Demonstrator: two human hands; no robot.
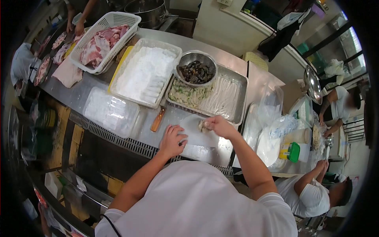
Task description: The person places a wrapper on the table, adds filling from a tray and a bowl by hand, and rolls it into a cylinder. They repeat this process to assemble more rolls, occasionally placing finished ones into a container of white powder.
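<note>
Steel tray [241, 103] of noodles, colander [196, 60] of mussels.

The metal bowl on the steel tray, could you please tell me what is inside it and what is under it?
The metal bowl holds dark, glossy pieces, perhaps mushrooms or shellfish. It sits in the steel tray, over a pale chopped mix. What lies right beneath the bowl is hidden.

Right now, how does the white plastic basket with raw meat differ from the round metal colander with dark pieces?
The white plastic basket is rectangular; the round metal colander is a bowl shape. The basket holds pink raw meat; the colander holds dark, shiny pieces. The basket lies at the far left of the steel counter; the colander sits on the edge of a metal tray. Both have perforated walls.
</note>
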